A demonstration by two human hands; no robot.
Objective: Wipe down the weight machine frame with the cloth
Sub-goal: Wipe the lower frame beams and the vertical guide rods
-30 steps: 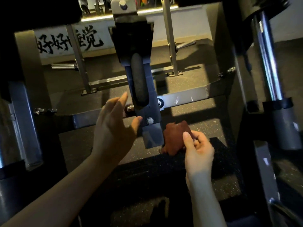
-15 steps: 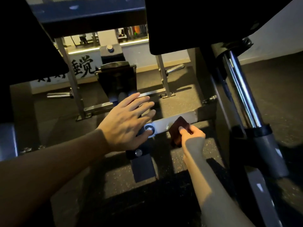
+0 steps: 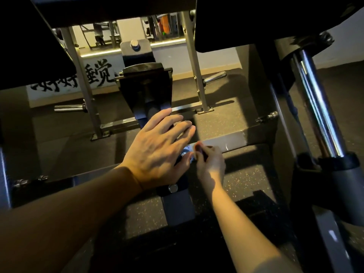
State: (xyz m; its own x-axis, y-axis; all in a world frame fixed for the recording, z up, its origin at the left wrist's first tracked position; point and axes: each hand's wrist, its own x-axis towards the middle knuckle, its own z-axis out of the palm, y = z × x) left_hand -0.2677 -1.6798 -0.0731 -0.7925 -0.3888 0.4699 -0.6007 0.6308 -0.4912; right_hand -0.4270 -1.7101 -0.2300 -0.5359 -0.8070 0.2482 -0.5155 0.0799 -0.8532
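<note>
1. Left hand (image 3: 157, 154) lies flat on the centre bracket (image 3: 176, 208), fingers straight and spread, gripping nothing.
2. Right hand (image 3: 210, 164): fingers curled round the cloth (image 3: 199, 150) (dark red, mostly hidden), which is pressed to the crossbar (image 3: 226, 141) at its inner end.
3. Judgement: wiping is under way. The rest of the crossbar and the chrome post (image 3: 319, 107) are likely left to do, though the dim light shows no clean/dirty difference.

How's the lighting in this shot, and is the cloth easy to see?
Head view, dim, warm light on the crossbar, left hand and right hand; head view, glare streaks on the chrome post; head view, the cloth is only a blurred reddish sliver.
</note>
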